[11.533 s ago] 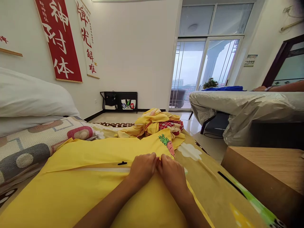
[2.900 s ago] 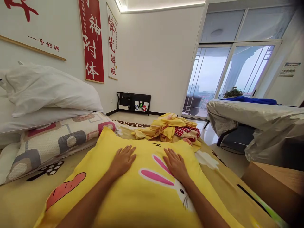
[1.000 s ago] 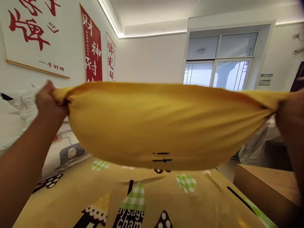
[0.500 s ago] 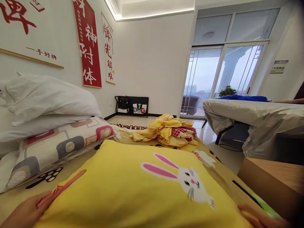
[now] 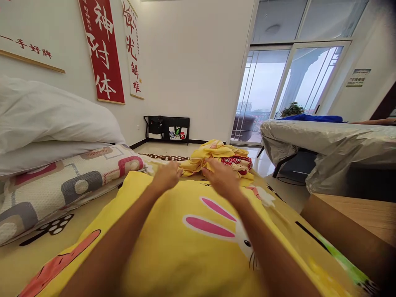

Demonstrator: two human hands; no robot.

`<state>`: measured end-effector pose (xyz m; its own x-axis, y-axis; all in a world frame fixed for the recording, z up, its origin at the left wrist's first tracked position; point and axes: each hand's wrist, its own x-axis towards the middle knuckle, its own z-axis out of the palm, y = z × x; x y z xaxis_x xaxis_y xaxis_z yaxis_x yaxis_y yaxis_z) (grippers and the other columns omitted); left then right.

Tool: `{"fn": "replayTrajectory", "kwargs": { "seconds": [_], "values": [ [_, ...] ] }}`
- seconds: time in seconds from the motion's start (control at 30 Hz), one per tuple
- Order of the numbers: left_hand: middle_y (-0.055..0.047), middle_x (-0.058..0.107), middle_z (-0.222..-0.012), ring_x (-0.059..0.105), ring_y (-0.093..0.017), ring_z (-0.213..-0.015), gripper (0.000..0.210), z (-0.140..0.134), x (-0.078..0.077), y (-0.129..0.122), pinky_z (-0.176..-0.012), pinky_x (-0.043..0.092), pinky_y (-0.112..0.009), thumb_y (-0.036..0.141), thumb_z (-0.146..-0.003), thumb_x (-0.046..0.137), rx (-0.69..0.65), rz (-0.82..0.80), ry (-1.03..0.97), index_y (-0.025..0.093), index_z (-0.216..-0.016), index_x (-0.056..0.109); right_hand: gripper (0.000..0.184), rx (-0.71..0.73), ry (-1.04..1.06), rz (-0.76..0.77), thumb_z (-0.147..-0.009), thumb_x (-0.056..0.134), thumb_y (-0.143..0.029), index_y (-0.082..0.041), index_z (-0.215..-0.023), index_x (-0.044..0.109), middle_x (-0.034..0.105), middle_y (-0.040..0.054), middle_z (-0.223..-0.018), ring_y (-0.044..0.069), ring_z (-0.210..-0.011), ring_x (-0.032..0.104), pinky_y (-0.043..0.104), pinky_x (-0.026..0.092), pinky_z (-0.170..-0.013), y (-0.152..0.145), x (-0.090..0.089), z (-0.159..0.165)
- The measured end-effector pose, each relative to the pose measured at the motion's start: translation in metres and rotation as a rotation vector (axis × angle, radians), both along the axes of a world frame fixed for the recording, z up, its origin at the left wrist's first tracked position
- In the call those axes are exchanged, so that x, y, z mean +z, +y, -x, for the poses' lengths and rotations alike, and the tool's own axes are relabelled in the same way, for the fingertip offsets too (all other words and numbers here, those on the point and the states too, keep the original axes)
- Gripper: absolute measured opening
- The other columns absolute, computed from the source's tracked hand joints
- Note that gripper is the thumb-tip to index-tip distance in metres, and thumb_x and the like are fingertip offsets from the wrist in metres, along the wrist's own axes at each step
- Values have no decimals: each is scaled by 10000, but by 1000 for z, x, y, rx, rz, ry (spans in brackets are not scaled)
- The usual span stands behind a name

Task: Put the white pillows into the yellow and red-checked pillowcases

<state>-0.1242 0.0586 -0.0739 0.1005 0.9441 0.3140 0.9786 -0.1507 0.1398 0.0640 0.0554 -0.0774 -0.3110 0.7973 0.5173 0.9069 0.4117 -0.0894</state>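
A yellow pillow (image 5: 161,247) with a white rabbit and a carrot printed on it lies before me on the bed. Both my forearms reach across its top. My left hand (image 5: 167,175) hovers over the pillow's far left edge, fingers loosely bent, with nothing visible in them. To its right, my right hand (image 5: 221,177) is over the far edge, thumb apart from the fingers. Just beyond it lies a crumpled heap of yellow cloth (image 5: 213,146), with a red checked piece (image 5: 236,162) showing. The hands partly cover this heap, and the right forearm hides part of the rabbit.
White pillows (image 5: 58,115) are stacked at left on a patterned pillow (image 5: 83,177). At right stand a wooden box-like piece (image 5: 355,218) and a plastic-covered table (image 5: 334,132) bearing blue cloth (image 5: 315,118). Another person's arm (image 5: 377,122) rests there. A black rack (image 5: 167,128) stands by the wall.
Both hands have left the pillow's near sides and moved forward and inward to its far edge. The view has tipped down slightly.
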Motion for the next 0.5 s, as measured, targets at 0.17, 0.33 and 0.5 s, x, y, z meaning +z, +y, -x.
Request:
{"fn": "replayTrajectory", "kwargs": {
  "seconds": [0.17,0.33,0.5],
  "values": [
    [-47,551,-1374,477,-200,-1282,448,29,-92,26,-1061,347,-371,402,-954,270,-43,221,-29,247,-1252,566,472,59,-66,313,-981,277,-405,-205,-1360,475,471,107,-1426,216,-1335,389,427,280,-1078,35,-104,24],
    [-54,403,-1490,307,-252,-1397,573,120,-105,34,-1128,205,-488,535,-920,225,84,304,-62,262,-1345,497,530,35,-33,462,-957,258,-496,-245,-1375,464,439,47,-1456,221,-1367,344,473,231,-1107,84,-109,-47],
    [-61,251,-1558,186,-238,-1443,688,168,-127,34,-1148,172,-474,588,-899,165,235,335,-124,228,-1466,316,555,-98,40,593,-942,253,-546,-271,-1333,535,538,40,-1372,270,-1270,475,465,295,-1087,125,-117,-113]
  ]
}}
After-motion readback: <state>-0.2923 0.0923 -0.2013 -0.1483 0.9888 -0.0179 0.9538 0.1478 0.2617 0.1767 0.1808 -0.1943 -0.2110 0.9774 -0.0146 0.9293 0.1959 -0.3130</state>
